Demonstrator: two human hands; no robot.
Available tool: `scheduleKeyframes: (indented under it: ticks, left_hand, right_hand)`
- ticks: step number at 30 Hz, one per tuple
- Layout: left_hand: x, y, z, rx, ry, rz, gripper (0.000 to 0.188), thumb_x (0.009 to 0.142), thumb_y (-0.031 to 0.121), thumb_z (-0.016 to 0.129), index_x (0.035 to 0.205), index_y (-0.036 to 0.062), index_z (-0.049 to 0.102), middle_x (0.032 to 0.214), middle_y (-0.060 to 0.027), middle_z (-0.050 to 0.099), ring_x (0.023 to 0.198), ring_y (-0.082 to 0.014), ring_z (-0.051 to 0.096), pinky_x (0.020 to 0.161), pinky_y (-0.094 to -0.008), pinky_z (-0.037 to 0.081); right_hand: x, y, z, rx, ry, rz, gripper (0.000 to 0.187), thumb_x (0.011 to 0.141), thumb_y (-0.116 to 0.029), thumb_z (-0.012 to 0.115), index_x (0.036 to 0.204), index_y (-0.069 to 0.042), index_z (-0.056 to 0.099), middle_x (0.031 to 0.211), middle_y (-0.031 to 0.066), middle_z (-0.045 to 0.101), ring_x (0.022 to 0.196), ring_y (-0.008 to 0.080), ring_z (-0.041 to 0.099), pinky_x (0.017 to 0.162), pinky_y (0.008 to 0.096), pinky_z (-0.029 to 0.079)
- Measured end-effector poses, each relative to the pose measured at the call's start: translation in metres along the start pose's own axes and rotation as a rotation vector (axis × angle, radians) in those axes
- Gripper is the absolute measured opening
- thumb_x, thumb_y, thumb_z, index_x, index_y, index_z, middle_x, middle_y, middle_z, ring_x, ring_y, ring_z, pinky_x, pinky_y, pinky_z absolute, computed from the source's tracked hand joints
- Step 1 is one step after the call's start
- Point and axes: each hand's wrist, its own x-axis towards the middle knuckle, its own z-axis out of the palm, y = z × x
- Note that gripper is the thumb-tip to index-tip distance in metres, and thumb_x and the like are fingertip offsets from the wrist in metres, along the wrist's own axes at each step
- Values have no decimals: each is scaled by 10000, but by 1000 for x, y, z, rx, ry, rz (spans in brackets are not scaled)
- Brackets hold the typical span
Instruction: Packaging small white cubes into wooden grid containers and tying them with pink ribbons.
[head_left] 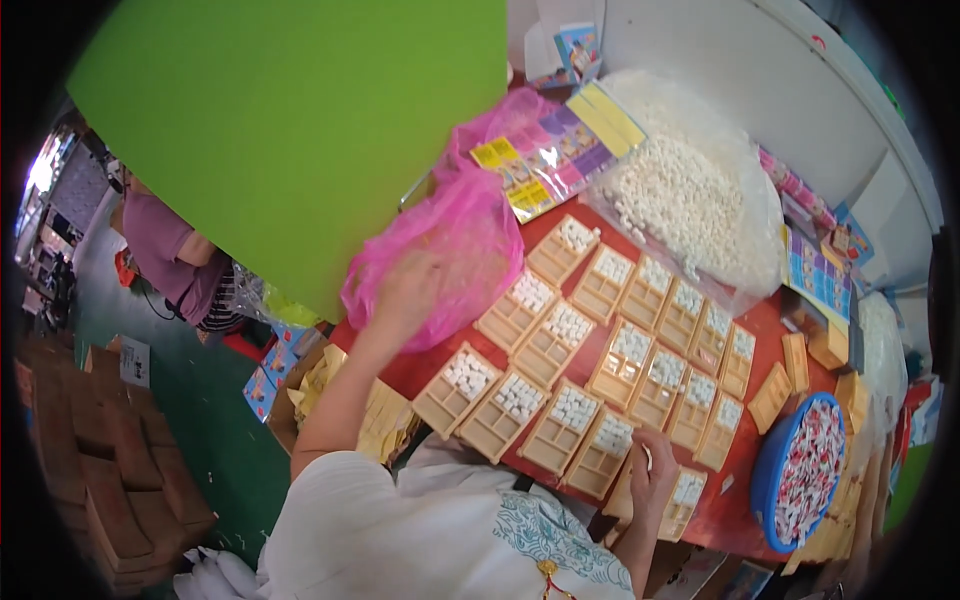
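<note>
My left hand (408, 288) reaches into the mouth of a pink plastic bag (465, 235) at the table's left side. Its fingers are smeared, so their grip cannot be made out. My right hand (652, 468) is at the near edge, its fingers curled together beside a tan compartment tray (600, 455). Whatever it may hold is hidden or too small to name. Rows of similar trays cover the middle of the table, each with small white pieces (575, 408) in one compartment. Another such tray (683, 505) lies just right of my right hand, partly covered by it.
A clear bag of white pieces (680, 195) lies behind the trays. On the right stands a blue basin (765, 480) of red-and-white packets, near some loose tan trays (770, 397). A green panel (300, 130) rises at the left; beyond it sits another person (170, 245).
</note>
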Motion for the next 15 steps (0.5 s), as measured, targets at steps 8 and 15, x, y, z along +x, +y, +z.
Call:
scheduleKeyframes:
  ticks: [8,15]
  left_hand:
    - [-31,-80,-17,659,-455,82,503,762,133,595,1257,101,512,1262,-194,484,1087,-388,525,876,-467,487]
    - [-3,-89,-3,674,-537,158,485,775,160,595,1239,49,506,1228,-195,476,1120,-363,505,871,-437,497]
  right_hand:
    - [-1,-18,23,-47,-98,-98,147,839,48,564,966,-10,609,985,140,627,919,298,613,800,338,478]
    - [-24,-23,28,-59,-95,-33,132,834,35,576,951,-6,623,972,145,637,902,305,620,784,344,482]
